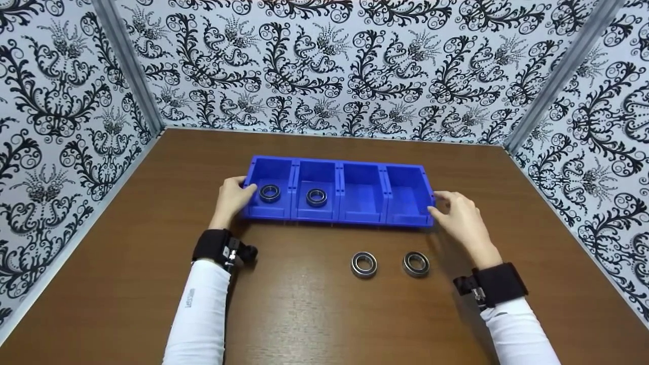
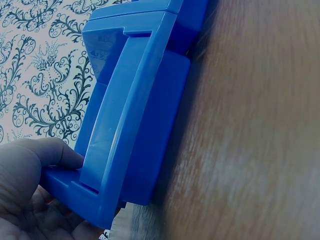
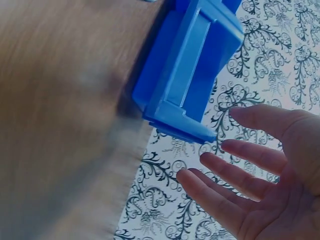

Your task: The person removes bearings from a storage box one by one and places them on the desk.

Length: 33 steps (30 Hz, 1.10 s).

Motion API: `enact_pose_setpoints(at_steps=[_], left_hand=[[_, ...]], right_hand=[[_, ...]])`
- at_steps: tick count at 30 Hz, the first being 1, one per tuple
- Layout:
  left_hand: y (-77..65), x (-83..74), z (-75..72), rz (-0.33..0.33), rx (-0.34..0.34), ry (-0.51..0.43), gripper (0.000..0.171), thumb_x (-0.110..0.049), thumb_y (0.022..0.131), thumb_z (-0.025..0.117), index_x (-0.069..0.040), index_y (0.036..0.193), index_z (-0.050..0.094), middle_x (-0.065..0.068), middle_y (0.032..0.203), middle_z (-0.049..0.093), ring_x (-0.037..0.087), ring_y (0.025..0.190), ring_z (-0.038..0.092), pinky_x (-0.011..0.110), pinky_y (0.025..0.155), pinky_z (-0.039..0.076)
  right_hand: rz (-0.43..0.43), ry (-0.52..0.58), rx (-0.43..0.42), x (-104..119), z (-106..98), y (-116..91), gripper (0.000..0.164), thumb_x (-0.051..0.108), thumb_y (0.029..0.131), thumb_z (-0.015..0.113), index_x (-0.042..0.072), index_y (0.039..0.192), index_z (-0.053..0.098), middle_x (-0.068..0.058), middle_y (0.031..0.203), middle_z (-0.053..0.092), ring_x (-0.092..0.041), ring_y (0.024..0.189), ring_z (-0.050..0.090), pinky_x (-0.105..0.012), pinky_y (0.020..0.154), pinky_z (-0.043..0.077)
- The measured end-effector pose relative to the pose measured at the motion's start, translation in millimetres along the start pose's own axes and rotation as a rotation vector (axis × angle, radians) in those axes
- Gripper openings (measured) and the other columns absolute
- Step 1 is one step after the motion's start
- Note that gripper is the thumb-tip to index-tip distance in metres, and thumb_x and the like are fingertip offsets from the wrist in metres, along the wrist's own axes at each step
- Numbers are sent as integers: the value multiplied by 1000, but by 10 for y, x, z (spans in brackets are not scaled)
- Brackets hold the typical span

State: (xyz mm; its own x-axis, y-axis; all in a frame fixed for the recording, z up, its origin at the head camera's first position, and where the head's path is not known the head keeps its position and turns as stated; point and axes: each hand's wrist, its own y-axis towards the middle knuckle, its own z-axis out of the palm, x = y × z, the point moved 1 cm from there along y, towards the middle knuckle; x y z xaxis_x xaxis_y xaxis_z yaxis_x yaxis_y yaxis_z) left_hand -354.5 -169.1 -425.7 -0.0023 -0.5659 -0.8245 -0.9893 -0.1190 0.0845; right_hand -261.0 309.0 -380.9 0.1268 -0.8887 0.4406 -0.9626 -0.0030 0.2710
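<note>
A long blue bin (image 1: 314,220) with a row of compartments stands across the table, its far-left end gripped by my left hand (image 1: 233,200). In the left wrist view the thumb (image 2: 55,152) reaches over the end wall while the fingers lie outside it. My right hand (image 1: 462,220) is beside the opposite end, its fingers (image 3: 210,192) spread and apart from the blue wall in the right wrist view. One ball bearing (image 1: 262,195) lies in the leftmost compartment, and another bearing (image 1: 309,198) in the compartment beside it. The two right compartments hold nothing.
Two more bearings, one (image 1: 355,265) left of the other (image 1: 408,266), lie on the brown table (image 1: 299,314) in front of the bin. Patterned wall panels (image 1: 324,66) with grey corner posts (image 1: 129,71) enclose the back and sides.
</note>
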Motion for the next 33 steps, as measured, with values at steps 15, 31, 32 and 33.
enact_pose_setpoints(at_steps=[15, 31, 32, 33], left_hand=[[-15, -10, -8, 6, -1, 6, 43, -18, 94, 55, 2, 131, 67, 25, 126, 70, 31, 109, 62, 47, 101, 50], [-13, -13, -3, 2, 3, -1, 42, -18, 94, 55, 1, 130, 68, 25, 125, 71, 29, 104, 64, 43, 96, 52], [-13, -13, -4, 4, 1, 2, 42, -18, 94, 55, 2, 130, 68, 25, 124, 71, 29, 104, 64, 43, 95, 52], [-13, -12, -5, 5, -1, 4, 42, -17, 94, 55, 2, 130, 68, 25, 124, 71, 29, 104, 64, 43, 95, 52]], right_hand=[[73, 67, 79, -163, 127, 129, 52, 23, 99, 63, -6, 141, 55, -30, 133, 65, -47, 118, 66, -67, 103, 45], [88, 147, 155, -216, 243, 226, 57, 21, 102, 60, -12, 146, 46, -38, 139, 56, -49, 124, 61, -59, 105, 50], [92, 151, 157, -219, 246, 234, 57, 21, 102, 60, -12, 146, 46, -37, 139, 56, -49, 125, 61, -59, 105, 49], [94, 154, 159, -226, 251, 242, 57, 21, 102, 60, -12, 146, 46, -37, 138, 57, -49, 125, 61, -59, 106, 49]])
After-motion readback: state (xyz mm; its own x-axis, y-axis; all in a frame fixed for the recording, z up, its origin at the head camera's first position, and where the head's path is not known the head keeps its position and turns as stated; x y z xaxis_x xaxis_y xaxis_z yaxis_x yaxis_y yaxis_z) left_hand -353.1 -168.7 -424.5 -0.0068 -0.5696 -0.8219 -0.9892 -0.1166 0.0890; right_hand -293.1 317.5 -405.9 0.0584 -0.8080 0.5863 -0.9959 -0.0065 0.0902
